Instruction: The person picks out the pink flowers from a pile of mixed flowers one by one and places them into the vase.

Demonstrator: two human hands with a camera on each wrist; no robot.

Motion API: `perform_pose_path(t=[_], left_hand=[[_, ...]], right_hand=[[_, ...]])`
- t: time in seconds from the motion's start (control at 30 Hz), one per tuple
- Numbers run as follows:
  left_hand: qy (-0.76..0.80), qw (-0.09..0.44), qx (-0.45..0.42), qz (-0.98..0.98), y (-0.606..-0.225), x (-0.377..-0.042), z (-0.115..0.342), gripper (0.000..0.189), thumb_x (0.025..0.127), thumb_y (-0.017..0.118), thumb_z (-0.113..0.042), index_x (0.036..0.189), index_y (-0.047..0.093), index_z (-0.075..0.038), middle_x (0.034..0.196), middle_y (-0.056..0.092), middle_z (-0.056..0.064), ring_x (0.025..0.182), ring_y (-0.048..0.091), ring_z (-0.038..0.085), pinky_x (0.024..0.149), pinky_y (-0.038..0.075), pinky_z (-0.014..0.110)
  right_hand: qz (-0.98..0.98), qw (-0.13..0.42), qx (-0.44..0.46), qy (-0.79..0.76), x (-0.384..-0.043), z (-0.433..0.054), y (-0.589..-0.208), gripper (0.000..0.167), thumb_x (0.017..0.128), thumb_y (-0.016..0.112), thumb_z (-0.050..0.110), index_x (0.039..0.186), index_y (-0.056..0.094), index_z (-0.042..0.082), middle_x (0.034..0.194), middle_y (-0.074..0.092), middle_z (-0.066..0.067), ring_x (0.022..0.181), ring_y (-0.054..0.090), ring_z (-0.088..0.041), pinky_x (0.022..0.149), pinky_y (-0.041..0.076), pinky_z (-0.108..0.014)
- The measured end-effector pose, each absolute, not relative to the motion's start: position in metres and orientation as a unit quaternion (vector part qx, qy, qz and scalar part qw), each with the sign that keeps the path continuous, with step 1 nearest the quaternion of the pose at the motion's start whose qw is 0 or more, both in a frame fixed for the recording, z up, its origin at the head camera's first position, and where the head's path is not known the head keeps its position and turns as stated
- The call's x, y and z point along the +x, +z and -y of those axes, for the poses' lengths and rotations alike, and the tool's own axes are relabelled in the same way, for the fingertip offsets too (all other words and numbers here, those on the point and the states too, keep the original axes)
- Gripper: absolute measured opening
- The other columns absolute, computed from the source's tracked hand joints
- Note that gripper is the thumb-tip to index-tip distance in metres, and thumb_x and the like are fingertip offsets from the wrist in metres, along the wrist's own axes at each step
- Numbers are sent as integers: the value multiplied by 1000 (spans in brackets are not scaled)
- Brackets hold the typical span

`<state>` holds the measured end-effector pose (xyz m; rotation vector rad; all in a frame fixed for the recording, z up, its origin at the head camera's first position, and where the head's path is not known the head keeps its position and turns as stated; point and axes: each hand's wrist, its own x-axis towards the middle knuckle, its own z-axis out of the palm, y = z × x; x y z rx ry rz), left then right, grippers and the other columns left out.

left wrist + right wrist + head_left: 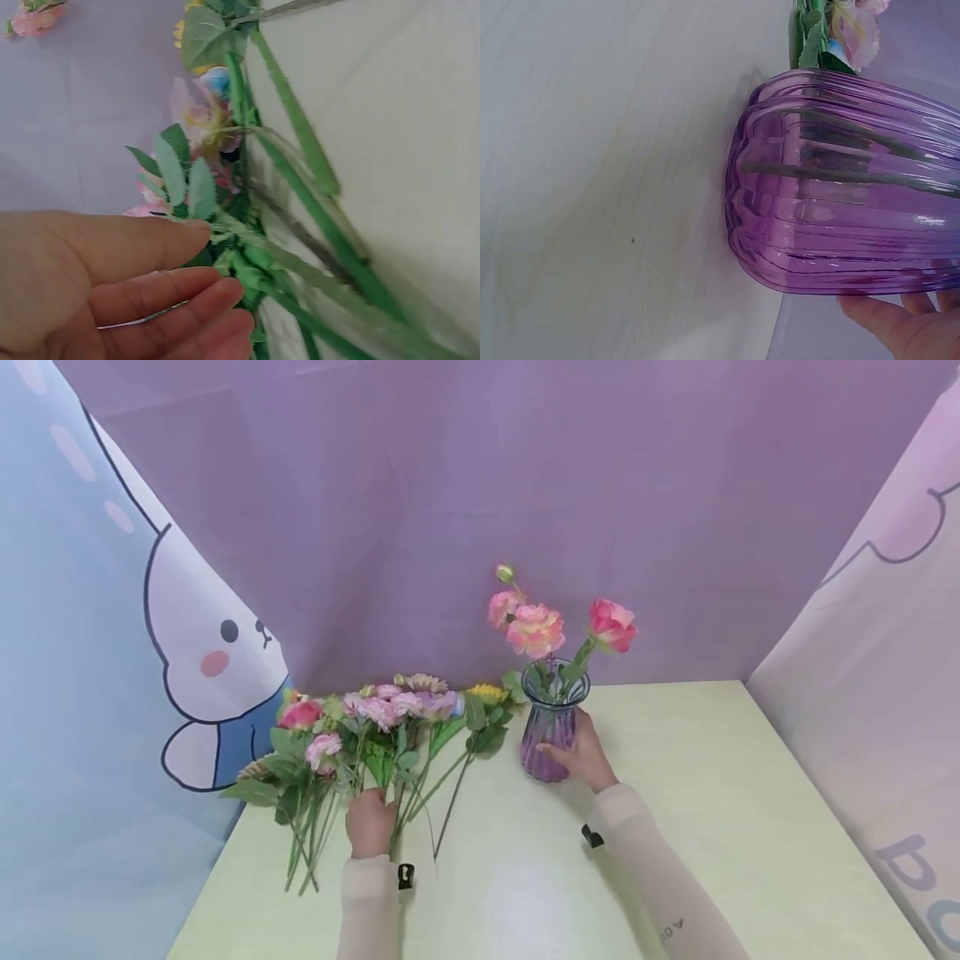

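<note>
My left hand (371,823) is among the stems of a pile of artificial flowers (381,714). In the left wrist view its thumb touches a thin leafy stem (300,277), with a gap between the thumb and the loosely bent fingers. Toward the table's back, my right hand (588,753) grips a ribbed purple glass vase (546,739), its thumb across the front. The vase stands upright and holds a pink rose (612,626) and a peach-pink flower (536,630) with a bud. Stems show through the glass (840,225) in the right wrist view.
The pile lies along the back left of the pale table (675,760), with a red-pink rose (301,714) at its left and a yellow flower (487,693) at its right. A purple backdrop (450,485) rises behind; printed cloths (75,652) hang at the sides.
</note>
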<state>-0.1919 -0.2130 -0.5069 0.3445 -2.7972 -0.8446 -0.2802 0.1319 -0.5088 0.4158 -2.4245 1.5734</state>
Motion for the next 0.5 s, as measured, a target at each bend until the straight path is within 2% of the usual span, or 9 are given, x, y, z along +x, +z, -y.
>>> perform_pose_path(t=[0.1,0.13,0.2,0.23,0.3,0.5], left_hand=[[-282,94,116,948,-513,-190,215,33,82,67,-5,55,47,0,49,45,6,44,40,18,43,36,31],[-284,94,116,947,-515,-190,216,24,81,66,-4,62,56,5,55,54,12,48,50,24,46,42,36],[-287,94,114,947,-518,-190,218,12,81,65,-3,80,67,9,74,66,21,63,62,35,56,51,45],[-289,93,114,946,-520,-190,218,14,80,64,-2,87,70,8,83,68,24,71,64,39,61,52,49],[-301,79,119,943,-524,-190,220,16,80,61,-2,89,69,8,87,68,25,74,64,40,64,52,50],[-345,58,135,927,-533,-188,226,19,80,56,-2,91,69,7,83,68,22,66,62,30,63,51,47]], right_hand=[[824,110,144,537,-280,-132,-510,95,74,80,19,144,19,-3,139,33,-27,129,36,-41,110,26,-52],[824,109,144,538,-280,-132,-510,95,75,80,20,145,19,-2,139,32,-27,129,35,-41,110,26,-52],[822,106,140,541,-280,-133,-509,97,75,80,21,145,17,-2,139,32,-26,130,34,-41,110,25,-52],[821,105,137,543,-280,-133,-509,97,75,80,22,145,17,-1,139,31,-26,130,34,-40,110,25,-51],[820,104,136,547,-280,-133,-509,97,75,80,21,145,17,-1,140,32,-26,130,34,-40,110,25,-51],[819,98,137,549,-278,-132,-506,96,74,80,17,145,18,-2,141,31,-28,131,32,-42,111,23,-52]])
